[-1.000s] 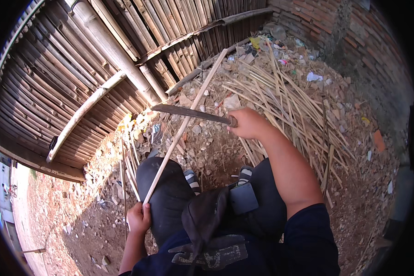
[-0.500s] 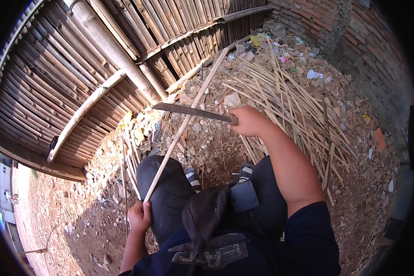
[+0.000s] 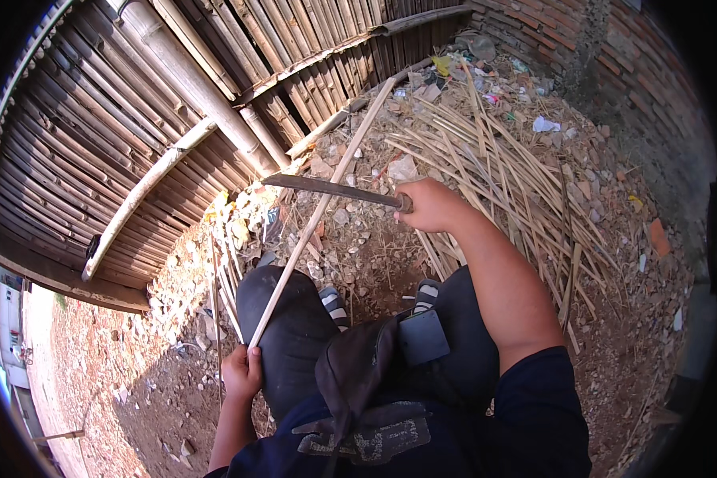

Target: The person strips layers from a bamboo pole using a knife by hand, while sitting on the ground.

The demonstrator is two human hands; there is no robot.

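My left hand (image 3: 241, 372) is closed around the near end of a long, pale bamboo strip (image 3: 304, 237), low beside my left knee. The strip slants up and away to the right, toward the far ground by the bamboo wall. In front of me, my right hand (image 3: 430, 205) grips the handle of a machete (image 3: 334, 189). Its dark blade points left and crosses the strip about midway; whether the edge touches the strip I cannot tell. Part of the handle is hidden inside my fist.
A heap of split bamboo strips (image 3: 502, 179) lies to the right on stony ground. A few more strips (image 3: 225, 283) stand beside my left knee. A bamboo wall (image 3: 159, 159) rises at the left, a brick wall (image 3: 613, 64) at the far right. A dark flat object (image 3: 424, 338) rests on my lap.
Both hands keep their holds and stay almost in place. The machete blade has shifted very slightly; the bamboo strip's far end sits a touch lower.
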